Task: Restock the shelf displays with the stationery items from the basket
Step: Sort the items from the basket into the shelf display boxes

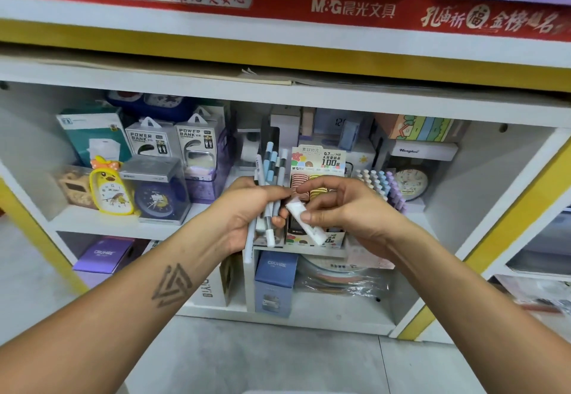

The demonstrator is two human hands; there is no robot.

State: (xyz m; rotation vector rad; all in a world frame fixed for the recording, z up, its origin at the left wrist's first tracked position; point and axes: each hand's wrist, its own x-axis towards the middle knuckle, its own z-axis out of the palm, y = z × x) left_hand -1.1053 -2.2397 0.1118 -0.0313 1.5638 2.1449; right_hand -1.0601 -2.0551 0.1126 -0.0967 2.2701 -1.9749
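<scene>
- A bundle of pens [269,174] with light blue and grey barrels was gripped in the left hand [247,208], the fingers curled round the middle of the bundle.
- The pens were held nearly upright, their tops rising above the hand and their white ends showing below it.
- A small white tube-like item [304,217] was pinched by the right hand [346,208], just beside the lower part of the bundle; what it was exactly could not be told.
- The thumb and forefinger of the right hand were brought close to the left hand's fingers, almost touching.
- Both hands were held in front of the middle level of a white shelf [278,96].
- Directly behind the hands a display box of pencil leads [318,161] was seen, marked 0.7 and HB.
- To the right of it a rack of pastel pens [383,183] was placed, and behind that a round clock [411,181].
- On the left part of the shelf a yellow duck clock [109,189], a dark blue clock [157,200] and two power bank boxes [173,140] were arranged.
- The basket was not seen in the view.
</scene>
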